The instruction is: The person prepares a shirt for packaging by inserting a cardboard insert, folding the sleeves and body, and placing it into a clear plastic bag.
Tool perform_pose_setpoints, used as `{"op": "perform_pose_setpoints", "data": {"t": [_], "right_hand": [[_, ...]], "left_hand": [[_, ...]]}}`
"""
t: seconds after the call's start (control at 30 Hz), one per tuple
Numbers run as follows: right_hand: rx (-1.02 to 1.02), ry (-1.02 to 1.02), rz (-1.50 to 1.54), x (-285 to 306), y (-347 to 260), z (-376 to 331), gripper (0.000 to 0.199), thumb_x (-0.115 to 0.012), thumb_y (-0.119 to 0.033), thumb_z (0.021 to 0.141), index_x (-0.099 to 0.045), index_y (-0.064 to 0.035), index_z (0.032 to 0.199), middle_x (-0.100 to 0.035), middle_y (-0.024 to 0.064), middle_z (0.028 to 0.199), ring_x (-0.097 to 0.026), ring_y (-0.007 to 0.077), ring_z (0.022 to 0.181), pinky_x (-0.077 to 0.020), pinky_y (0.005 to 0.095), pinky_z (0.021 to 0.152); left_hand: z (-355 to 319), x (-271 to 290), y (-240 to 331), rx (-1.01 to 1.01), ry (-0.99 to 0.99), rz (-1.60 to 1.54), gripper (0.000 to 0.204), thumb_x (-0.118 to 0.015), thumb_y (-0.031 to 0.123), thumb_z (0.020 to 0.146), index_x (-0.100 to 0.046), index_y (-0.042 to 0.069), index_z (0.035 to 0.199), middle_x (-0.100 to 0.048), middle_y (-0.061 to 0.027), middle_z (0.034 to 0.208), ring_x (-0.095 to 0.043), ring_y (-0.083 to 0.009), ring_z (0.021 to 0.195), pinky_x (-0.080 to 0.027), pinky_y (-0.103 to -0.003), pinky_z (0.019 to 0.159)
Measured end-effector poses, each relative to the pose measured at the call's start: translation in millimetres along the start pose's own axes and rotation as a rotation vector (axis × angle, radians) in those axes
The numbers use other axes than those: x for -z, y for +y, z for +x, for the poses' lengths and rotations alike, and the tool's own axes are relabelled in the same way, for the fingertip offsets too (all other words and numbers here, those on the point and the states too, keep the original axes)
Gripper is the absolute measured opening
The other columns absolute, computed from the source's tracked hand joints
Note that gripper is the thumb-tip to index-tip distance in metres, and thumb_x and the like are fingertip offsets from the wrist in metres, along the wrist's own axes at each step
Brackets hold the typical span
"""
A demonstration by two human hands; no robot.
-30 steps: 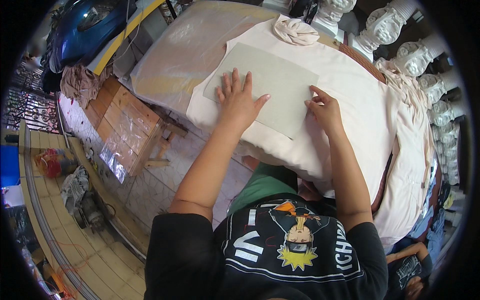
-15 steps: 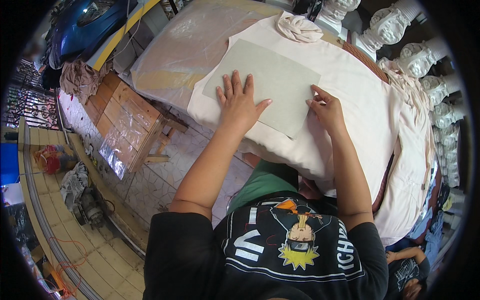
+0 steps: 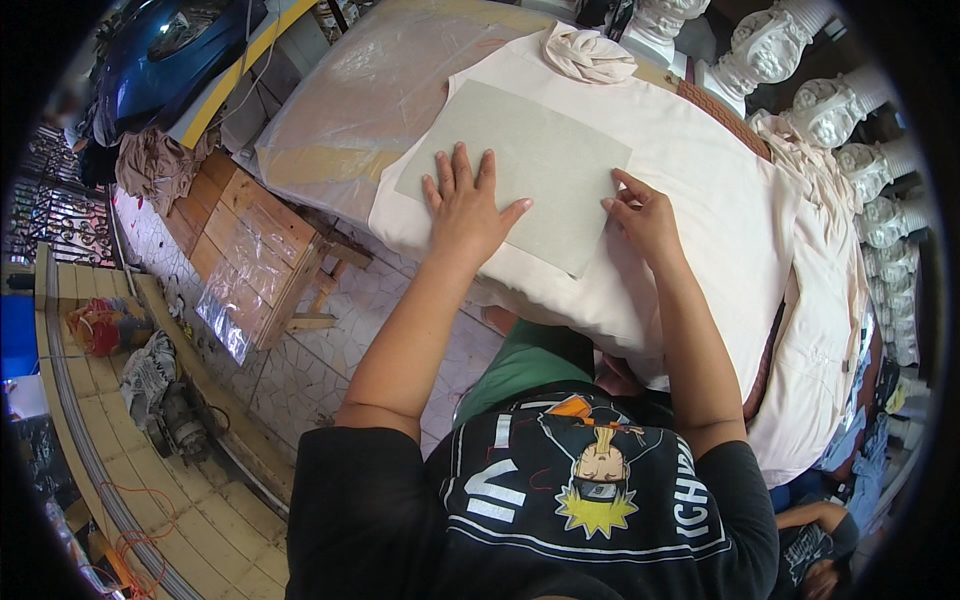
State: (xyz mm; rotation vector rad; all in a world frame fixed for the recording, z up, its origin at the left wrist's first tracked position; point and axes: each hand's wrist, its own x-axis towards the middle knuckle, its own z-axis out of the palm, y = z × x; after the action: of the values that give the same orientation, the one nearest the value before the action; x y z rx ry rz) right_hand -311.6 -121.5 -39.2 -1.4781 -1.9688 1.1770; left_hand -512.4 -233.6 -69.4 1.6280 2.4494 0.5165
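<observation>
A pale pink, long-sleeved garment [image 3: 710, 190] is spread over a padded surface, its collar part bunched up [image 3: 588, 55] at the far end. On it lies a flat grey rectangular board [image 3: 535, 130]. My left hand [image 3: 468, 205] presses flat on the board's near left part, fingers spread. At the board's right edge, my right hand [image 3: 645, 215] has its index finger and thumb on the edge, the other fingers curled in. Whether anything small sits under these curled fingers is hidden.
Plastic-wrapped padding [image 3: 340, 130] continues beyond the garment at the left. A low wooden bench [image 3: 250, 240] stands on the tiled floor. White ornate balusters [image 3: 765, 50] line the right side. A person [image 3: 815, 550] is at the lower right. A motor-like part [image 3: 180, 430] rests on the left ledge.
The view has shifted slightly, so everything sits a little further left. Both hands keep their places on the board.
</observation>
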Motion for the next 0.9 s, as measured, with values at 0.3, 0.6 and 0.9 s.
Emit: {"op": "perform_pose_setpoints", "data": {"t": [0.3, 0.6, 0.9], "right_hand": [[-0.053, -0.013, 0.049, -0.2, -2.3, -2.2, 0.047, -0.067, -0.009, 0.078, -0.056, -0.0044, 0.124, -0.059, 0.0016, 0.078, -0.053, 0.0090, 0.064, -0.0450, 0.0249, 0.059], [-0.015, -0.002, 0.018, -1.4, 0.6, -1.4, 0.047, -0.068, -0.010, 0.078, -0.056, -0.0041, 0.123, -0.059, 0.0026, 0.078, -0.054, 0.0100, 0.066, -0.0458, 0.0248, 0.061], [0.013, 0.018, 0.036, -2.8, 2.5, -1.8, 0.045, -0.068, -0.007, 0.079, -0.057, -0.0039, 0.122, -0.056, 0.0000, 0.078, -0.047, 0.0057, 0.058, -0.0396, 0.0201, 0.048]], "left_hand": [[0.0, -4.4, -4.8, -0.028, 0.028, -0.033, 0.081, -0.054, 0.055, 0.082, -0.028, 0.005, 0.141, -0.013, -0.0277, 0.147, -0.006, -0.0443, 0.137, -0.004, -0.058, 0.107], [-0.2, -3.3, -5.9, -0.023, 0.023, -0.026, 0.081, -0.054, 0.055, 0.082, -0.029, 0.004, 0.141, -0.013, -0.0279, 0.147, -0.006, -0.0440, 0.137, -0.004, -0.058, 0.107], [-1.5, 2.8, -3.3, -0.011, -0.013, -0.043, 0.082, -0.055, 0.053, 0.083, -0.027, 0.004, 0.141, -0.013, -0.0273, 0.147, -0.004, -0.0430, 0.138, -0.003, -0.056, 0.109]]}}
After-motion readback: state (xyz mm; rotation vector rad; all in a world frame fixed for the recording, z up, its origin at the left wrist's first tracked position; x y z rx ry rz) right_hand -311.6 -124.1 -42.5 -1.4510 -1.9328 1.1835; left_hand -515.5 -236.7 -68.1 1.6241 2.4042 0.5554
